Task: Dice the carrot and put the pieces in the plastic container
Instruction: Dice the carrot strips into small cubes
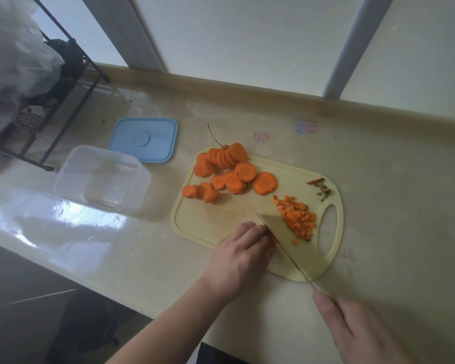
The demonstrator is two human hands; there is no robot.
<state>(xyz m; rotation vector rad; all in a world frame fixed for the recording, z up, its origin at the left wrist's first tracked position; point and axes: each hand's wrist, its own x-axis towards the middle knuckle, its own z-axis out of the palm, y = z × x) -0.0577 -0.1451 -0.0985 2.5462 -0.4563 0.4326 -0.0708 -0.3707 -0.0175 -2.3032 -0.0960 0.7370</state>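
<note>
Many small orange carrot cubes (297, 219) heaped beside smooth knife blade (279, 232).

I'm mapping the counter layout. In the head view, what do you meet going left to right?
Black wire rack → clear plastic container → carrot slices → diced carrot pile → cutting board handle hole.

Two hands (241, 248), one knife (279, 233), one board (221, 219), one tub (100, 177), one lid (143, 139), one rack (63, 82); slices (231, 172) and dice (297, 219) too many to count.
</note>
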